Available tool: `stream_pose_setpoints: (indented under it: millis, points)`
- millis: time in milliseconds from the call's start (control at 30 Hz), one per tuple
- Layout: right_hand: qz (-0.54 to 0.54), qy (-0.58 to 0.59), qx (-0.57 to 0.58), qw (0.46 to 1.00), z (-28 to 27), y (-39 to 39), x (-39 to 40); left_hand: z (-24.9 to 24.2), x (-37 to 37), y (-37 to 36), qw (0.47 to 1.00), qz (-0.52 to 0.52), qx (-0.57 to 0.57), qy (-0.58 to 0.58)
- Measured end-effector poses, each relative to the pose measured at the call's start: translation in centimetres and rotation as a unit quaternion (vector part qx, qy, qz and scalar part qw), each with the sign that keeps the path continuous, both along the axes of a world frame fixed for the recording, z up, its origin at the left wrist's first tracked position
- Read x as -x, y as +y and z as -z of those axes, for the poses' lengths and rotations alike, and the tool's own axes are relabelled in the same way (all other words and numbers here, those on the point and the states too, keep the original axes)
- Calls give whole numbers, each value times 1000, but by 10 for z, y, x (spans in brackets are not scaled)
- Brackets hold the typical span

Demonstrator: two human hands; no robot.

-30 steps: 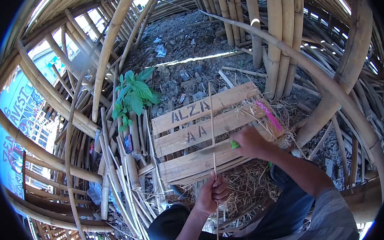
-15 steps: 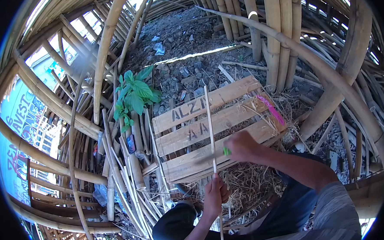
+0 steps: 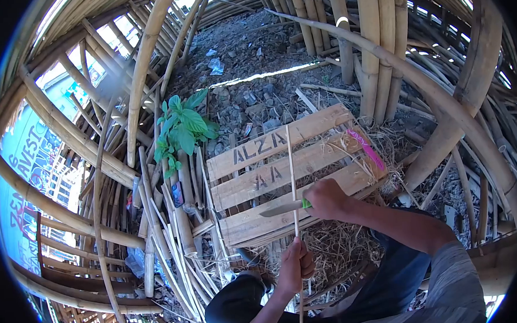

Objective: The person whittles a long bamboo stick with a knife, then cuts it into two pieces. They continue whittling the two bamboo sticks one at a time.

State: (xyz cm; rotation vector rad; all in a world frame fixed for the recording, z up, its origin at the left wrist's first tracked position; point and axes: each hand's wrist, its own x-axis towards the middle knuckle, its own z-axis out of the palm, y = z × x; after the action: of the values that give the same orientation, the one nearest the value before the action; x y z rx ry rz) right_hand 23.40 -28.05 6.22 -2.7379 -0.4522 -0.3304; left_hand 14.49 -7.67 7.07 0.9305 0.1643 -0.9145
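Observation:
A long thin bamboo strip (image 3: 291, 165) stands lengthwise over the slatted wooden board (image 3: 254, 191), which bears dark letters. My left hand (image 3: 296, 266) is closed round the strip's lower part, just below the board's near edge. The knife (image 3: 280, 209) has a green handle, and my right hand (image 3: 326, 199) is wrapped round it. Its blade points left and crosses the strip above my left hand. Whether the edge bites into the strip cannot be made out.
Thick bamboo poles (image 3: 387, 49) rise at the upper right. A green leafy plant (image 3: 185, 127) grows left of the board. Split bamboo pieces lie at the lower left, straw shavings (image 3: 339, 245) beneath the board's near edge. Pink string (image 3: 370, 151) lies on its right end.
The strip and my left hand have shifted slightly right, and the strip's far end now sits lower. The knife blade, blurred before, shows sharply.

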Motion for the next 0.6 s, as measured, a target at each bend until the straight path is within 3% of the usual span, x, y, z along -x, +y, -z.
stream_pose_setpoints:
  millis: [67, 100, 167, 233, 333, 467, 600]
  points:
    - [120, 65, -14, 991, -1, -12, -16, -1, 9, -6, 1000, 2, -22, 11]
    - [135, 17, -14, 991, -5, -33, -28, -2, 13, -9, 999, 9, -39, 19]
    - [254, 28, -30, 966, -1, -62, -45, -2, 17, -13, 998, 40, -28, 33]
    - [301, 22, -27, 953, -11, -87, -46, 2, 19, -13, 995, 73, 0, 62]
    - [326, -63, -53, 942, -8, -114, -43, -5, 18, -14, 995, 89, 13, 52]
    - [312, -34, -156, 936, 12, -109, -45, -7, 10, -11, 994, 78, 49, 60]
    - [233, 38, -266, 935, -22, -77, -22, -2, 0, -12, 999, 25, 12, -25]
